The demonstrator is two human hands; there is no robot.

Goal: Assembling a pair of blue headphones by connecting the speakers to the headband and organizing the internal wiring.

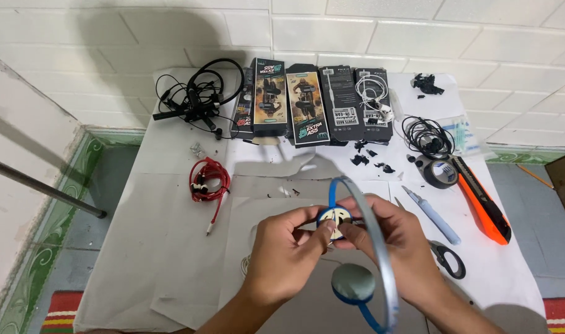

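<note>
Both my hands hold a blue and silver on-ear headset over a white-covered table (165,260). My left hand (287,247) and my right hand (387,241) pinch its upper earcup (333,218), whose inside shows without a pad. The headband (376,241) curves down toward me to the second earcup (353,284), which has a grey foam pad.
Several earphone boxes (307,105) stand at the back, with black wired headsets (196,96) to their left and a black cable coil (426,136) to their right. A red cable (209,180) lies left. Black tape roll (440,172), orange utility knife (483,201), a blue-grey pen-like tool (432,215) and scissors (448,258) lie right.
</note>
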